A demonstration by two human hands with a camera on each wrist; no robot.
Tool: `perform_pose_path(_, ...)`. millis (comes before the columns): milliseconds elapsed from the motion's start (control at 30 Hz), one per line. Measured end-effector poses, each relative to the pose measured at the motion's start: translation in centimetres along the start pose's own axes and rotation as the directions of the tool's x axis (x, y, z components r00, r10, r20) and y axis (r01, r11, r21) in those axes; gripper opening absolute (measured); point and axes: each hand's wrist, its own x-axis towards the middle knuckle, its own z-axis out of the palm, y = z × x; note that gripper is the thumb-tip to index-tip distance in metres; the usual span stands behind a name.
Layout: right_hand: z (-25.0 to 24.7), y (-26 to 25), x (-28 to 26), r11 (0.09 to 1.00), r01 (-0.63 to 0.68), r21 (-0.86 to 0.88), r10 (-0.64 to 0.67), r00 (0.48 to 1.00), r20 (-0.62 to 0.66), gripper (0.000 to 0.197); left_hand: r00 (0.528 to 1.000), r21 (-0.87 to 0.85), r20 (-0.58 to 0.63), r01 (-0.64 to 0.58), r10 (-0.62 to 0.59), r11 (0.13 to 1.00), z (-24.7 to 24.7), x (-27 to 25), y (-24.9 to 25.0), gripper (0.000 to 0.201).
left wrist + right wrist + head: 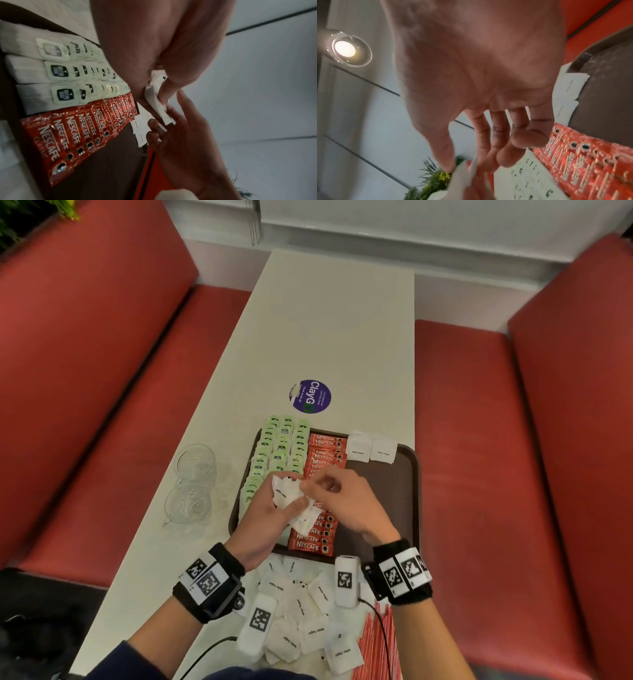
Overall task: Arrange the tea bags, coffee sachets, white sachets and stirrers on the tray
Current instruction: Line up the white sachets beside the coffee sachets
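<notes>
While a bunch of white sachets (294,501) is held above the near half of the tray (409,494), the white-sachet step is judged to be in hand. The bunch is clamped in the curled fingers of the left hand (265,513), and one sachet at its top is pinched between thumb and forefinger of the right hand (346,501); the remaining right fingers (518,136) are seen loosely curled and slightly apart. Two white sachets (371,448) are already laid at the tray's far edge, beside the column of coffee sachets (325,453) and the three rows of tea bags (281,453). More white sachets (308,607) and the red stirrers (380,642) lie on the table (325,320) near the tray's near edge. A single sachet is next to be drawn free and set down just beside the two laid ones, on the bare brown floor of the tray.
</notes>
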Motion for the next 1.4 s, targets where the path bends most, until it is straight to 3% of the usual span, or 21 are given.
perform_pose_path(100, -0.5, 0.3, -1.1, 0.997, 0.015, 0.078, -0.014, 1.0, -0.01, 0.007, 0.999, 0.115, 0.018, -0.05, 0.048, 0.992, 0.4, -0.1, 0.3, 0.036)
perform_pose_path(233, -2.4, 1.2, -2.4, 0.955, 0.043, 0.294, -0.004, 0.991, -0.131, 0.005, 0.999, 0.119, 0.048, -0.021, 0.016, 0.993, 0.8, -0.2, 0.6, 0.036)
perform_pose_path(333, -3.1, 1.5, -3.6, 0.932, 0.048, 0.359, 0.019, 0.983, -0.181, 0.011, 0.998, 0.146, 0.057, -0.041, 0.033, 0.988, 1.1, -0.2, 0.9, 0.032)
perform_pose_path(467, -3.7, 2.4, -4.5, 0.951, 0.035, 0.307, 0.017, 0.986, -0.165, 0.013, 0.995, 0.218, 0.085, -0.07, 0.052, 0.973, 2.1, 0.0, 1.3, 0.042)
perform_pose_path(567, -5.0, 3.6, -4.3, 0.962, 0.008, 0.273, 0.03, 0.99, -0.135, 0.018, 0.996, 0.208, 0.08, -0.06, 0.045, 0.976, 2.6, 0.3, 1.0, 0.028)
perform_pose_path(633, -6.3, 4.9, -3.2, 0.974, -0.018, 0.228, 0.073, 0.97, -0.233, 0.021, 0.998, 0.152, 0.053, -0.027, 0.019, 0.988, 2.6, 0.3, 0.7, 0.023)
perform_pose_path(733, -8.6, 8.3, -0.8, 0.983, -0.075, 0.17, 0.147, 0.869, -0.472, 0.024, 0.997, 0.024, -0.004, 0.072, -0.072, 0.997, 2.3, 0.1, 0.1, 0.025)
perform_pose_path(800, -9.8, 10.7, 1.1, 0.987, -0.127, 0.096, 0.159, 0.83, -0.534, 0.024, 0.99, -0.046, -0.024, 0.14, -0.141, 0.989, 2.0, 0.1, -0.2, 0.025)
perform_pose_path(1067, -9.8, 15.4, 6.6, 0.975, -0.214, 0.061, 0.212, 0.814, -0.54, 0.019, 0.974, -0.042, -0.068, 0.215, -0.217, 0.976, 1.0, 0.0, -0.9, 0.043)
perform_pose_path(1400, -9.1, 15.0, 8.9, 0.97, -0.245, -0.007, 0.202, 0.813, -0.547, 0.019, 0.981, -0.04, -0.065, 0.182, -0.184, 0.983, 0.1, 0.3, -0.4, 0.06)
